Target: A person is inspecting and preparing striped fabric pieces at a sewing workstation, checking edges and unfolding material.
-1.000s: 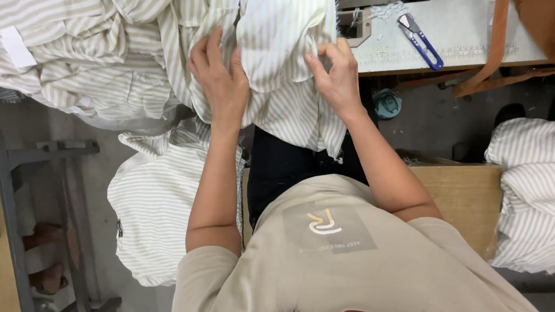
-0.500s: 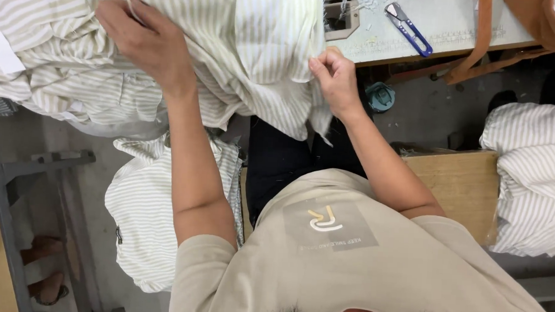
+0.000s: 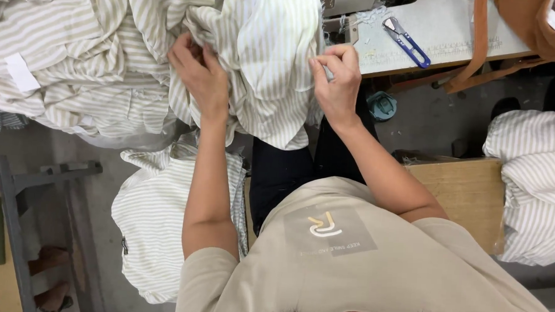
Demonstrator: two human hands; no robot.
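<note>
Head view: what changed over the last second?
The left hand swung out to the left across the striped fabric, then came back toward the middle, where it now grips a fold. The right hand kept its pinch on the fabric's edge, shifting only slightly. The blue-handled snips on the machine table and the striped pile on the floor stayed put.

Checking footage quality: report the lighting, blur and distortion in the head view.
Head view: even, soft light, no glare; striped fabric and both hands, left hand and right hand, sharp; faint shadow under the table; edges slightly bent by the wide lens.
</note>
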